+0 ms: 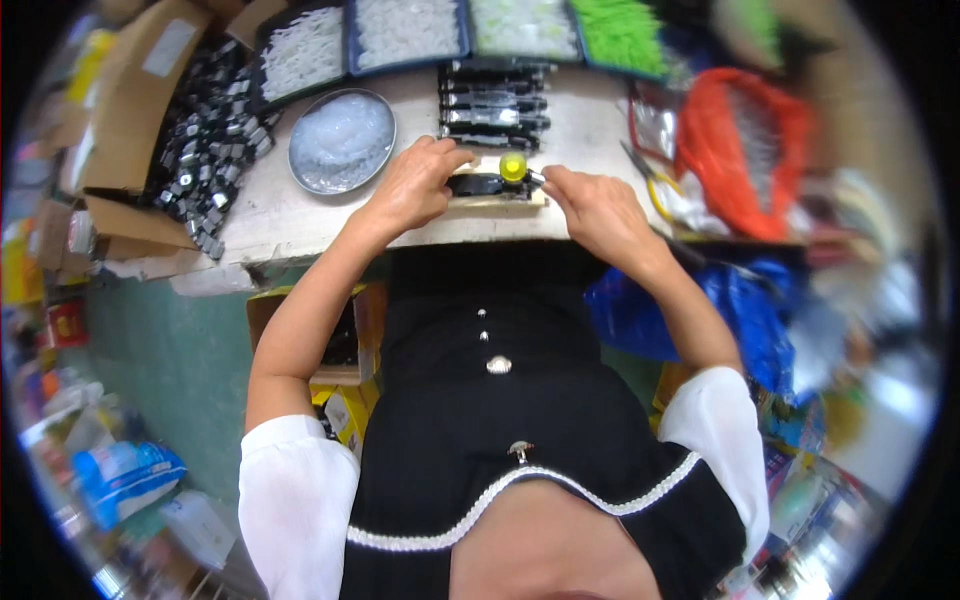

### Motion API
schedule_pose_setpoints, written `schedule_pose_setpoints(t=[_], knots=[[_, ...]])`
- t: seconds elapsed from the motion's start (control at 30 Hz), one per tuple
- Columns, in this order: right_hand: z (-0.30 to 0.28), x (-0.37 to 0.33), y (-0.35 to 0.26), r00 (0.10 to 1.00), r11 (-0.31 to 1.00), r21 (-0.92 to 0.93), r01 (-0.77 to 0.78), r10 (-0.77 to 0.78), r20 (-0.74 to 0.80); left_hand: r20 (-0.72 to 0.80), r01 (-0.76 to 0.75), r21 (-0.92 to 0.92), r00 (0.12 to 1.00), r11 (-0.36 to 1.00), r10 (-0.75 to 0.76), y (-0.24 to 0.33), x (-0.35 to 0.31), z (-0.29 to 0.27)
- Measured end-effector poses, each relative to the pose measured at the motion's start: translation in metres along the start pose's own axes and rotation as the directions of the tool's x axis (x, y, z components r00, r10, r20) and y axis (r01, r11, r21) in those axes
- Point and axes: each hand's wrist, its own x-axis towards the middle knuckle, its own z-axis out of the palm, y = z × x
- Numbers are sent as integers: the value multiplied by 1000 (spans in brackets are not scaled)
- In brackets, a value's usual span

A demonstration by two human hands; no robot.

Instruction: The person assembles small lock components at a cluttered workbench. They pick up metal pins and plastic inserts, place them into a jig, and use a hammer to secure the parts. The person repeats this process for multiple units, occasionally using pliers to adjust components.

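At the near edge of the table, a long black part [476,185] lies in a cream-coloured holder [520,199]. A round yellow knob [513,166] stands up at its middle. My left hand [420,182] is closed around the black part's left end, its fingertips curled over the holder's far side. My right hand [605,213] pinches at the right end, where a small silvery piece [537,179] shows by the fingertips. Just beyond the holder lies a column of several black finished-looking pieces [492,102] with clear middles.
A round metal dish [342,185] of translucent pieces sits left, beside a heap of small black-and-silver parts [215,150] and a cardboard box [135,105]. Trays of white parts [408,30] and green parts [620,35] line the back. Scissors [655,185] and an orange-red bag [700,150] lie right.
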Motion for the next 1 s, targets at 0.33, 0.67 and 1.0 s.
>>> schedule_pose_setpoints(t=[0.33, 0.67, 1.0], knots=[[17, 41, -16, 994, 984, 178, -17, 36, -104, -224, 133, -170, 960, 976, -170, 5, -17, 14], [29, 62, -37, 992, 968, 244, 61, -32, -119, -588, 235, -102, 769, 967, -249, 17, -47, 38], [43, 34, -34, 994, 988, 120, 102, -104, 14, -528, 256, -277, 765, 926, -369, 18, -66, 27]])
